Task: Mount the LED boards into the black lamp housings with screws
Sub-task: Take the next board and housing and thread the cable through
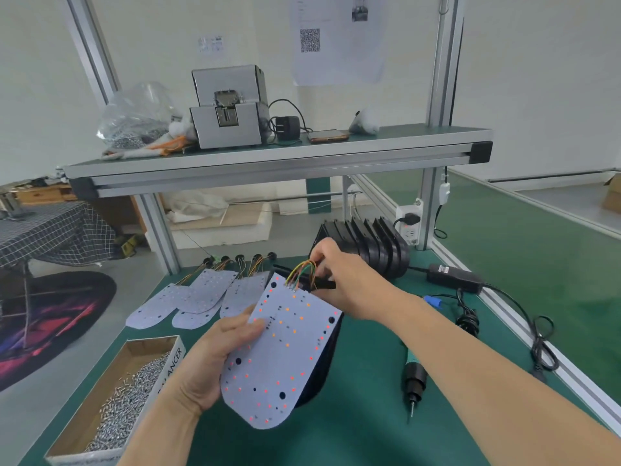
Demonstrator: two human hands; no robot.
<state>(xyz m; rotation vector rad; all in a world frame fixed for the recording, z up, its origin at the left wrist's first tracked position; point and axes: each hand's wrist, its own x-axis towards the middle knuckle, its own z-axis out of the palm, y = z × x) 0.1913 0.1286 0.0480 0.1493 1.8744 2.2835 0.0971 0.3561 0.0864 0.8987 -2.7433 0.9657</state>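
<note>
My left hand [220, 356] grips a white LED board [284, 358] by its left edge, thumb on top, over a black lamp housing [327, 356] that shows under the board's right side. Coloured wires [300, 274] rise from the board's far end. My right hand [342, 277] pinches these wires near a black connector part [324, 284]. Several more LED boards [201, 294] with wire tails lie fanned out at the back left of the green mat. A stack of black housings [373, 247] stands behind my right hand. An electric screwdriver [412, 381] lies on the mat to the right.
An open cardboard box of screws [127, 395] sits at the front left. A black power adapter [453, 279] and cables [541, 344] run along the right rail. An aluminium shelf [268, 156] with a screw feeder [230, 107] spans overhead.
</note>
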